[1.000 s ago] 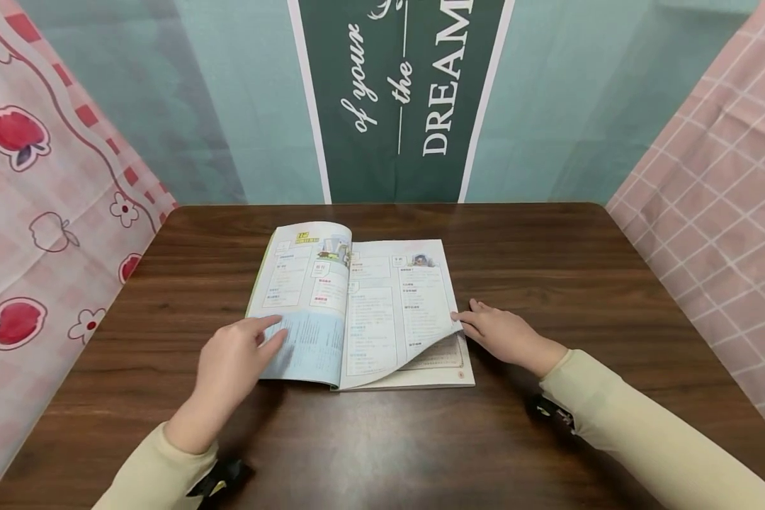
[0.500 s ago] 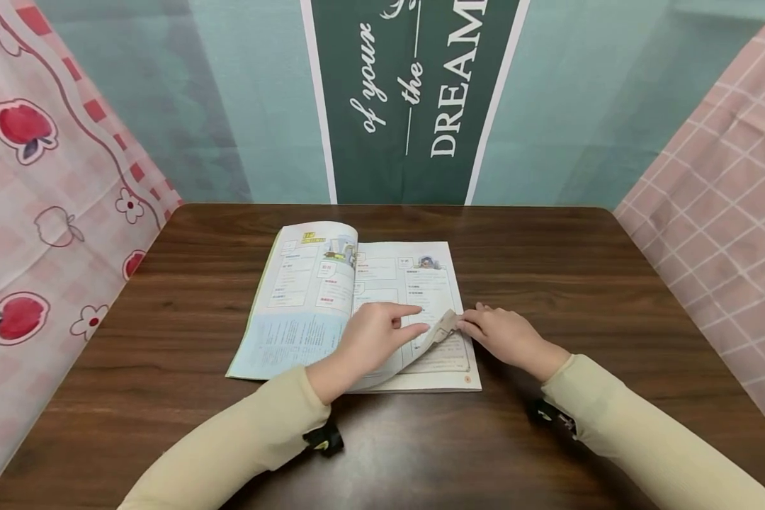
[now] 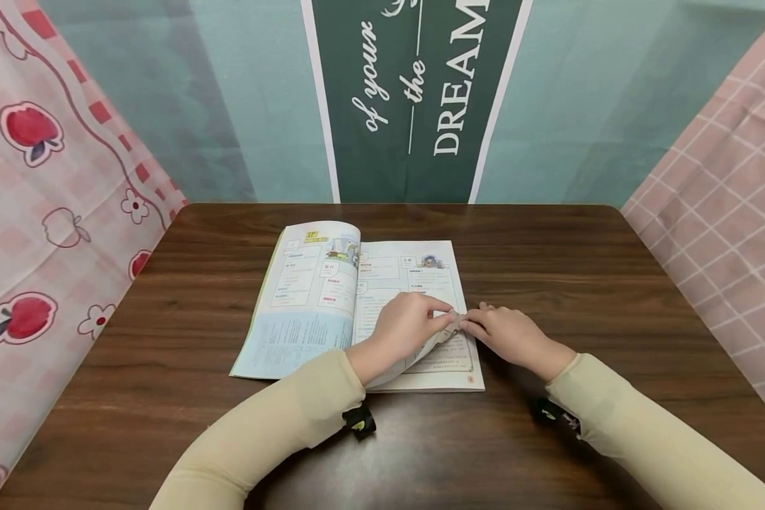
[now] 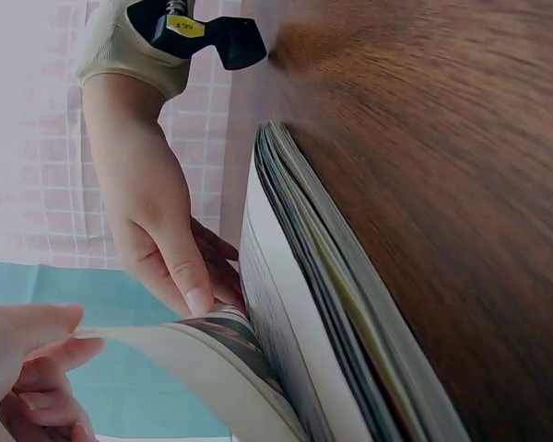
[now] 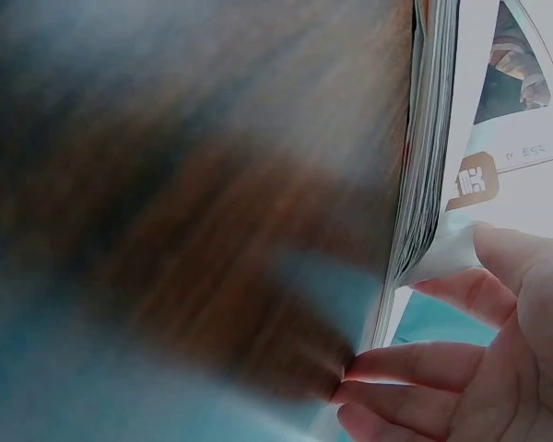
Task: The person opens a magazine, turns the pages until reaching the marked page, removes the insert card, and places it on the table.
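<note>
An open book (image 3: 306,333) lies on the table, its lower right page lifted and curled. My left hand (image 3: 398,329) reaches across the book and pinches the raised page corner between thumb and index finger; in the left wrist view this pinched page (image 4: 194,359) bends up from the stack. At the book's right edge, my right hand (image 3: 516,340) holds the page between thumb and index finger. The right wrist view shows the right hand (image 5: 498,341) with its other fingers against the book's edge.
The dark wooden table (image 3: 548,269) surrounds the book. A blue-green curtain with a dark printed panel (image 3: 414,170) hangs behind, an apple-patterned cloth (image 3: 32,248) on the left, and a pink checked cloth (image 3: 720,212) on the right.
My left hand has moved right from the left page, across the book, and has taken hold of the curled page corner. My right hand has stayed at the right edge.
</note>
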`<state>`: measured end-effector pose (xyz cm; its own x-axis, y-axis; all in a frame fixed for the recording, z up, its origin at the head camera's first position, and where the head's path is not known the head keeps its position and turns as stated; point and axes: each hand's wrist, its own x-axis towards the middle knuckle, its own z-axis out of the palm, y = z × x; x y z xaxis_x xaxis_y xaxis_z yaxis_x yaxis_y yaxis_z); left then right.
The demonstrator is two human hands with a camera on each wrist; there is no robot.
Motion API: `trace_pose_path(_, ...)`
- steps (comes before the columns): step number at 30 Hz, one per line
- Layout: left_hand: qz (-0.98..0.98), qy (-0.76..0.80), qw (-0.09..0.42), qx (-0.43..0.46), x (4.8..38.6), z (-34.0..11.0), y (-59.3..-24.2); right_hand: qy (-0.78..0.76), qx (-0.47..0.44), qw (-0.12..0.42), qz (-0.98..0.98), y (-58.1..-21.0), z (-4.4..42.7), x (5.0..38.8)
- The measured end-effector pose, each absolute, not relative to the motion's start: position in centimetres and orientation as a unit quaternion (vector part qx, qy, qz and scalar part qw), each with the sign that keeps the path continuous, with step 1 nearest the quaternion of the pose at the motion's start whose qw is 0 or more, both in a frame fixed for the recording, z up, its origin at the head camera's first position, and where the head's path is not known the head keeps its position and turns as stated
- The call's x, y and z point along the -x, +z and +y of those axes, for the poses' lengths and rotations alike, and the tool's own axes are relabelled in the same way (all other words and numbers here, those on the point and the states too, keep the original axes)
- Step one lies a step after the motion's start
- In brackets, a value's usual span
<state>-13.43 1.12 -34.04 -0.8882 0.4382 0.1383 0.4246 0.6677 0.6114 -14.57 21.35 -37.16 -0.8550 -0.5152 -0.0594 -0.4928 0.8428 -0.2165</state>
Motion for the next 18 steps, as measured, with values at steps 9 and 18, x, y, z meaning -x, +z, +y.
trace_pose_path(9,0.912,0.348,-0.008,-0.219,13.8,0.5,-33.6,-0.119,0.225,0.123,0.959,-36.8,21.8,14.5)
trace_pose_path(18,0.891,0.412,-0.079,-0.173,13.6,-3.8,-33.1,-0.143,0.232,0.191,0.943,-36.2,22.9,14.6)
